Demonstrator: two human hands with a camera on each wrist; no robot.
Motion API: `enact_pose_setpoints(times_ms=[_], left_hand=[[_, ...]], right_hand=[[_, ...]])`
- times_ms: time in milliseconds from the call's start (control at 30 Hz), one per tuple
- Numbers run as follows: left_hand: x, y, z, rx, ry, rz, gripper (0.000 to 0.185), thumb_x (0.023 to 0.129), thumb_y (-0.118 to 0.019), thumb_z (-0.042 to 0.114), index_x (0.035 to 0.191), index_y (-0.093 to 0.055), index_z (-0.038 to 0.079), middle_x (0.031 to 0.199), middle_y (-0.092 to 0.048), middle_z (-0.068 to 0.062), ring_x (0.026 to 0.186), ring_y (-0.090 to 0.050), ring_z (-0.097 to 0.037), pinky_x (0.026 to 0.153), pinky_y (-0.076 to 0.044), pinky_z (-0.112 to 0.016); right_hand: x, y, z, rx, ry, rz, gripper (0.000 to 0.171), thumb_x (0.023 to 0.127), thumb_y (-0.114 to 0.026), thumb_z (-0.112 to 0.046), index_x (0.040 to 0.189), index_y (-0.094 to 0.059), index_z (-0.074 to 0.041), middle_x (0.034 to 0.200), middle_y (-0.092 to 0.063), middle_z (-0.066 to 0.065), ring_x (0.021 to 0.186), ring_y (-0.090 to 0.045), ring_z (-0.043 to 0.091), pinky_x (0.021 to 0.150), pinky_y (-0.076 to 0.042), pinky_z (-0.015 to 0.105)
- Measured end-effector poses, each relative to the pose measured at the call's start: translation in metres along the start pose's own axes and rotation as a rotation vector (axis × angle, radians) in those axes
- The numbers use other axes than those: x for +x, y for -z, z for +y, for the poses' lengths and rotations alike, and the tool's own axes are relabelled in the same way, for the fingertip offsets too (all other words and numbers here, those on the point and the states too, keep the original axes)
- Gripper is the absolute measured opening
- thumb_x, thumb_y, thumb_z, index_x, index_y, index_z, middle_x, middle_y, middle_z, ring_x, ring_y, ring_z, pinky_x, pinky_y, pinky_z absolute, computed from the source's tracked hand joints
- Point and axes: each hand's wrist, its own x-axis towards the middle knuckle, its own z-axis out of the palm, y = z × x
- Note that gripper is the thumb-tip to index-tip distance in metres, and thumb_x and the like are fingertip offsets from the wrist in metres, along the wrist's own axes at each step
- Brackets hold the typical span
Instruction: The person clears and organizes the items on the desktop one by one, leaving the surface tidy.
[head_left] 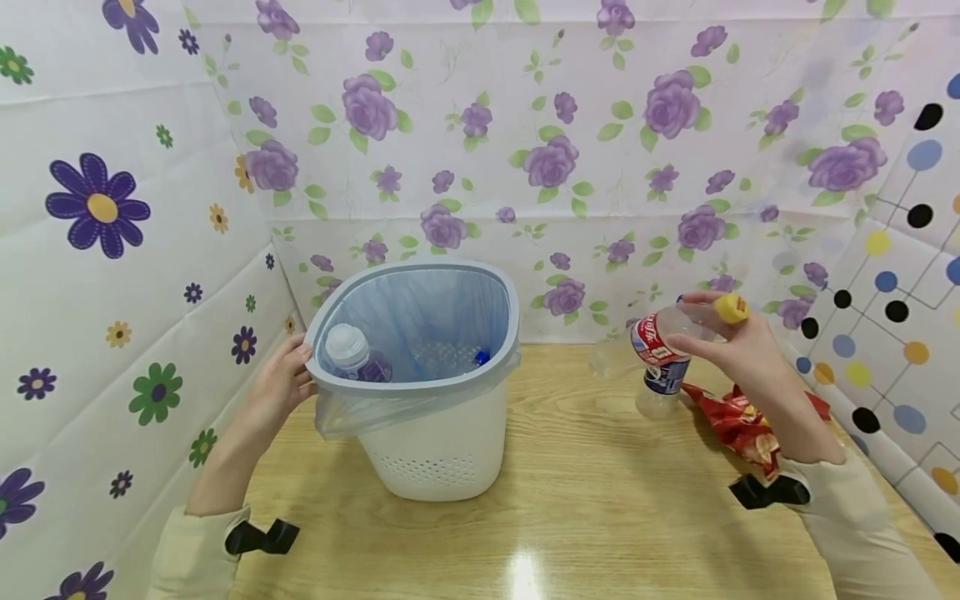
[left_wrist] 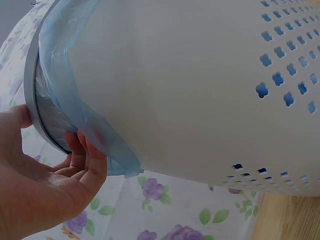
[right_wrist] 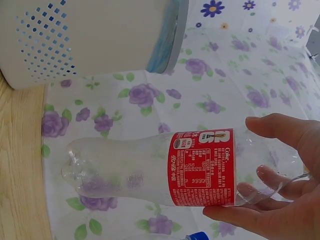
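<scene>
My left hand (head_left: 283, 382) grips the grey-blue rim of a white trash bin (head_left: 442, 458), thumb and fingers on either side of it in the left wrist view. A light-blue bag (left_wrist: 75, 95) lines the bin and folds over its edge. With my right hand (head_left: 738, 342) I hold a clear Coke bottle (right_wrist: 125, 167) with a red label, lying roughly level in the air, base toward the bin. Its yellow cap (head_left: 732, 308) pokes out by my hand. Behind it stands a clear bottle (head_left: 663, 379) with a dark blue label and a blue cap (right_wrist: 197, 236).
Inside the bin are a bottle with a white cap (head_left: 347, 343) and another with a blue cap (head_left: 482, 357). A crumpled red snack bag (head_left: 738, 421) lies on the wooden table (head_left: 570, 492) under my right forearm. Flowered cloth (head_left: 465, 125) hangs behind the table.
</scene>
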Motion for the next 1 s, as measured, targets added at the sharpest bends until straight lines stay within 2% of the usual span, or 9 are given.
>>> enact_pose_setpoints(times_ms=[167,533,833,933,1000], left_hand=[[0.0,0.0,0.001,-0.002,0.03,0.015,0.027,0.105,-0.037,0.031,0.126,-0.041,0.014,0.099,-0.06,0.013,0.091,-0.062,0.0,0.076,-0.052,-0.018],[0.0,-0.002,0.001,-0.011,0.002,0.007,0.027,0.105,-0.036,0.031,0.125,-0.042,0.014,0.099,-0.06,0.013,0.092,-0.062,0.0,0.077,-0.053,-0.018],[0.001,-0.002,0.001,-0.003,0.018,0.013,0.026,0.105,-0.037,0.031,0.125,-0.041,0.016,0.099,-0.06,0.014,0.092,-0.062,0.001,0.077,-0.052,-0.018],[0.001,-0.002,0.001,-0.004,0.018,0.014,0.024,0.105,-0.036,0.031,0.124,-0.042,0.017,0.099,-0.06,0.014,0.092,-0.062,0.0,0.077,-0.052,-0.018],[0.001,-0.002,0.0,0.0,0.014,0.013,0.024,0.105,-0.036,0.031,0.124,-0.042,0.018,0.1,-0.06,0.013,0.092,-0.062,0.0,0.077,-0.052,-0.018]], right_hand=[[-0.002,-0.003,-0.005,0.01,0.014,0.001,0.062,0.085,-0.074,-0.034,0.138,-0.043,-0.021,0.15,-0.042,0.01,0.143,-0.032,0.03,0.107,-0.032,0.063],[-0.003,-0.005,-0.007,0.002,0.053,0.01,0.062,0.086,-0.074,-0.032,0.138,-0.044,-0.019,0.151,-0.043,0.009,0.143,-0.033,0.032,0.105,-0.034,0.064],[-0.005,-0.007,-0.012,0.024,0.093,0.041,0.06,0.085,-0.075,-0.028,0.138,-0.046,-0.02,0.147,-0.047,0.006,0.142,-0.033,0.034,0.105,-0.032,0.067],[-0.005,-0.008,-0.014,0.03,0.114,0.049,0.059,0.086,-0.074,-0.026,0.138,-0.046,-0.02,0.144,-0.05,0.002,0.141,-0.036,0.03,0.105,-0.033,0.066],[-0.006,-0.008,-0.017,0.04,0.129,0.055,0.059,0.087,-0.073,-0.024,0.138,-0.046,-0.02,0.143,-0.051,-0.002,0.14,-0.039,0.022,0.106,-0.034,0.064]])
